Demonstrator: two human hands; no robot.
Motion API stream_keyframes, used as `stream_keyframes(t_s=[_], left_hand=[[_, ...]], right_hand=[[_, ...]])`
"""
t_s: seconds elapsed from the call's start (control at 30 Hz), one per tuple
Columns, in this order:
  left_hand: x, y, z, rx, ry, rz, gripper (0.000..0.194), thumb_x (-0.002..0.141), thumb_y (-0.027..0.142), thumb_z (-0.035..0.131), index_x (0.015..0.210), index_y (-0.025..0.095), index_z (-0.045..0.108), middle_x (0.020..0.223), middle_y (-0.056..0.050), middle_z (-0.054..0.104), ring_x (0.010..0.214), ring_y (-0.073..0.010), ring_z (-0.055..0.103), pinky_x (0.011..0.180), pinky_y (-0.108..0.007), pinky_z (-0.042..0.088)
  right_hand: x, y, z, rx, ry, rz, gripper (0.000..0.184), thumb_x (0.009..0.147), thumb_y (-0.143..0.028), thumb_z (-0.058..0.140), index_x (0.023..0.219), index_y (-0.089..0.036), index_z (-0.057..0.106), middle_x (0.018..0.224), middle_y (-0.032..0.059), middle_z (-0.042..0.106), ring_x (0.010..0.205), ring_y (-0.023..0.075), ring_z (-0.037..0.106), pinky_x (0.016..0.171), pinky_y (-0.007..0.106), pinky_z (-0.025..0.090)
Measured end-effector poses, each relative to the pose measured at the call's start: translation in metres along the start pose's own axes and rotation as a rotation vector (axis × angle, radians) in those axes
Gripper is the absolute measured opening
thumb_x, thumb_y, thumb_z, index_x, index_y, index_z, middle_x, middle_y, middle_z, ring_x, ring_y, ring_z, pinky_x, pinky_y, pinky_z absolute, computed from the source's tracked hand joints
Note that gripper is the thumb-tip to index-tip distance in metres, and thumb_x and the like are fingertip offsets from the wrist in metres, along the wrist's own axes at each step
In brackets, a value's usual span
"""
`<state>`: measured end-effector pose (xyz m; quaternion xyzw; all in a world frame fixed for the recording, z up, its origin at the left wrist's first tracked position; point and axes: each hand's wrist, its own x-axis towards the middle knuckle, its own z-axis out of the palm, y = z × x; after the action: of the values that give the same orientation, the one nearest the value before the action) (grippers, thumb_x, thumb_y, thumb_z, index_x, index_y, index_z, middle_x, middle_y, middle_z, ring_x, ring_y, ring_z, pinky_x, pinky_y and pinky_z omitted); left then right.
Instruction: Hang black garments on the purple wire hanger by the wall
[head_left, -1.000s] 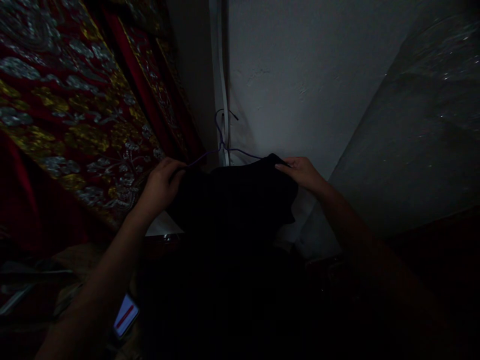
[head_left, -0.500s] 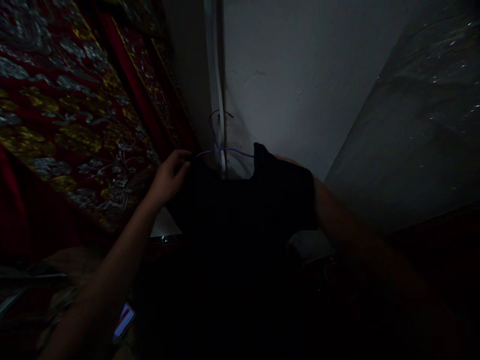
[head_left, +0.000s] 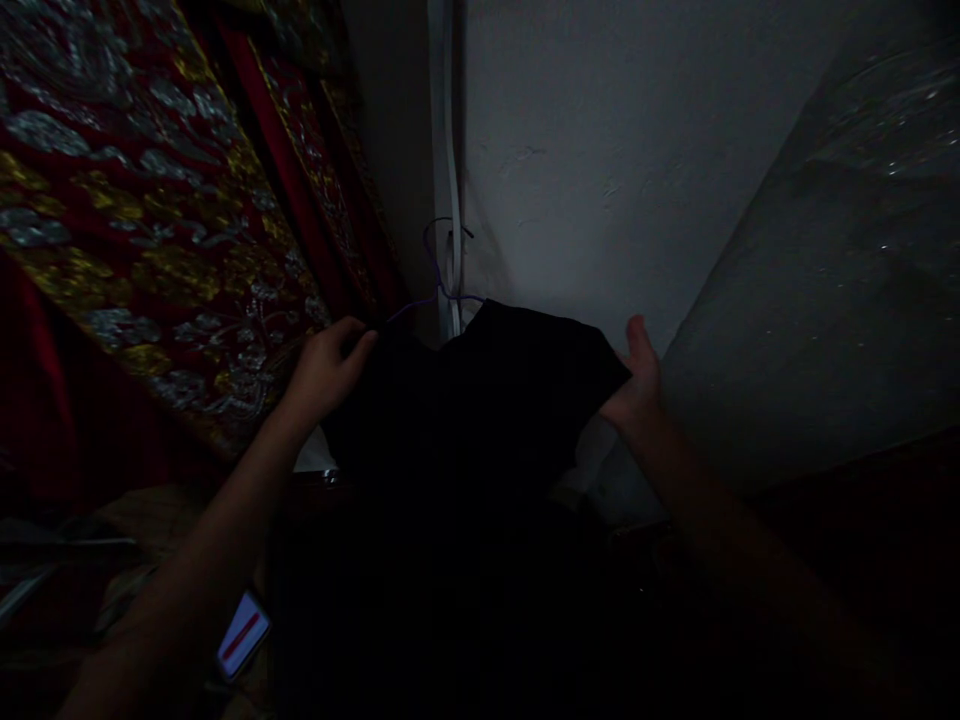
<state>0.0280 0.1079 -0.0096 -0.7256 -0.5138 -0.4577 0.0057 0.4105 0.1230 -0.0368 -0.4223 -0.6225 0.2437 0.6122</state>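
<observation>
A black short-sleeved shirt [head_left: 480, 400] hangs on a thin purple wire hanger [head_left: 438, 285], whose hook curves up beside a pale strip on the wall. My left hand [head_left: 328, 368] is closed on the garment's left shoulder near the end of the hanger, thumb and fingers pinched together. On the other side, my right hand [head_left: 636, 385] touches the right sleeve's edge. Its thumb points up, away from the cloth, and the fingers are partly hidden behind the sleeve. The lower part of the shirt fades into darkness.
Red cloth with gold and silver embroidery [head_left: 165, 200] fills the left. A grey wall [head_left: 600, 150] stands behind the hanger, with clear plastic sheeting [head_left: 847, 260] at the right. Down at the lower left lies a phone with a lit screen [head_left: 244, 635]. The room is very dark.
My right hand has come out from behind the shirt's right shoulder to the sleeve's outer edge. The right shoulder cloth now lies over more of the hanger. My left hand stays at the left shoulder.
</observation>
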Motion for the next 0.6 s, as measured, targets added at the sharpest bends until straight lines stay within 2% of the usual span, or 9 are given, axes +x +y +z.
stream_keyframes(t_s=[0.1, 0.2, 0.3, 0.37, 0.43, 0.47, 0.5, 0.53, 0.6], left_hand=[[0.007, 0.006, 0.005, 0.024, 0.044, -0.006, 0.032, 0.092, 0.049, 0.060, 0.095, 0.017, 0.067, 0.092, -0.006, 0.072, 0.083, -0.0219, 0.065, 0.072, -0.029, 0.045], [0.018, 0.009, 0.009, 0.047, 0.109, 0.018, 0.027, 0.092, 0.043, 0.060, 0.094, 0.017, 0.067, 0.090, -0.005, 0.072, 0.081, -0.0204, 0.065, 0.072, -0.028, 0.045], [0.023, 0.009, 0.008, 0.035, 0.140, 0.054, 0.018, 0.091, 0.029, 0.057, 0.097, 0.016, 0.068, 0.092, -0.005, 0.072, 0.083, -0.0192, 0.065, 0.076, -0.028, 0.047], [0.020, 0.008, 0.007, -0.009, 0.110, 0.091, 0.017, 0.087, 0.022, 0.054, 0.095, 0.016, 0.068, 0.092, -0.005, 0.073, 0.084, -0.0190, 0.066, 0.079, -0.028, 0.048], [0.013, 0.009, 0.006, -0.085, 0.031, 0.122, 0.017, 0.086, 0.020, 0.052, 0.090, 0.015, 0.068, 0.089, -0.005, 0.072, 0.083, -0.0189, 0.066, 0.079, -0.029, 0.049], [0.008, 0.011, 0.006, -0.138, -0.013, 0.142, 0.017, 0.087, 0.021, 0.052, 0.087, 0.016, 0.068, 0.087, -0.006, 0.072, 0.083, -0.0192, 0.067, 0.080, -0.029, 0.050], [0.003, 0.013, 0.007, -0.203, -0.053, 0.172, 0.017, 0.088, 0.023, 0.052, 0.085, 0.016, 0.068, 0.087, -0.006, 0.072, 0.084, -0.0197, 0.067, 0.081, -0.030, 0.050], [-0.003, 0.017, 0.007, -0.272, -0.084, 0.208, 0.018, 0.090, 0.024, 0.053, 0.084, 0.016, 0.067, 0.089, -0.007, 0.072, 0.088, -0.0204, 0.068, 0.086, -0.032, 0.051], [-0.013, 0.029, 0.010, -0.408, -0.119, 0.280, 0.020, 0.093, 0.027, 0.054, 0.082, 0.017, 0.068, 0.094, -0.008, 0.073, 0.099, -0.0224, 0.069, 0.101, -0.038, 0.048]], right_hand=[[0.004, -0.025, 0.001, 0.109, 0.019, 0.037, 0.079, 0.102, -0.066, 0.014, 0.092, -0.020, 0.077, 0.100, 0.0140, 0.076, 0.105, 0.0274, 0.071, 0.087, 0.047, 0.052], [-0.005, -0.051, 0.015, 0.380, -0.123, 0.096, 0.071, 0.095, -0.076, 0.031, 0.094, -0.022, 0.076, 0.092, 0.0100, 0.076, 0.109, 0.0288, 0.070, 0.090, 0.048, 0.055], [-0.023, -0.065, 0.030, 0.559, -0.416, 0.192, 0.062, 0.082, -0.077, 0.057, 0.100, -0.020, 0.075, 0.093, 0.0078, 0.077, 0.108, 0.0293, 0.071, 0.089, 0.043, 0.059], [-0.032, -0.067, 0.035, 0.574, -0.699, 0.230, 0.062, 0.075, -0.073, 0.070, 0.108, -0.020, 0.075, 0.101, 0.0087, 0.077, 0.108, 0.0289, 0.072, 0.090, 0.040, 0.059], [-0.036, -0.062, 0.036, 0.554, -1.037, 0.234, 0.071, 0.073, -0.074, 0.072, 0.118, -0.019, 0.073, 0.113, 0.0119, 0.076, 0.111, 0.0299, 0.072, 0.095, 0.042, 0.058], [-0.037, -0.057, 0.038, 0.520, -1.161, 0.222, 0.073, 0.075, -0.073, 0.071, 0.122, -0.018, 0.071, 0.118, 0.0138, 0.075, 0.112, 0.0304, 0.071, 0.097, 0.044, 0.057], [-0.038, -0.050, 0.040, 0.462, -1.217, 0.197, 0.072, 0.077, -0.071, 0.070, 0.124, -0.017, 0.070, 0.121, 0.0152, 0.073, 0.114, 0.0304, 0.071, 0.099, 0.046, 0.056], [-0.040, -0.042, 0.045, 0.380, -1.193, 0.156, 0.067, 0.080, -0.066, 0.070, 0.126, -0.017, 0.068, 0.124, 0.0160, 0.072, 0.115, 0.0299, 0.070, 0.100, 0.047, 0.055], [-0.047, -0.023, 0.062, 0.177, -0.977, 0.009, 0.063, 0.080, -0.050, 0.076, 0.133, -0.018, 0.063, 0.133, 0.0160, 0.068, 0.121, 0.0289, 0.066, 0.105, 0.047, 0.053]])
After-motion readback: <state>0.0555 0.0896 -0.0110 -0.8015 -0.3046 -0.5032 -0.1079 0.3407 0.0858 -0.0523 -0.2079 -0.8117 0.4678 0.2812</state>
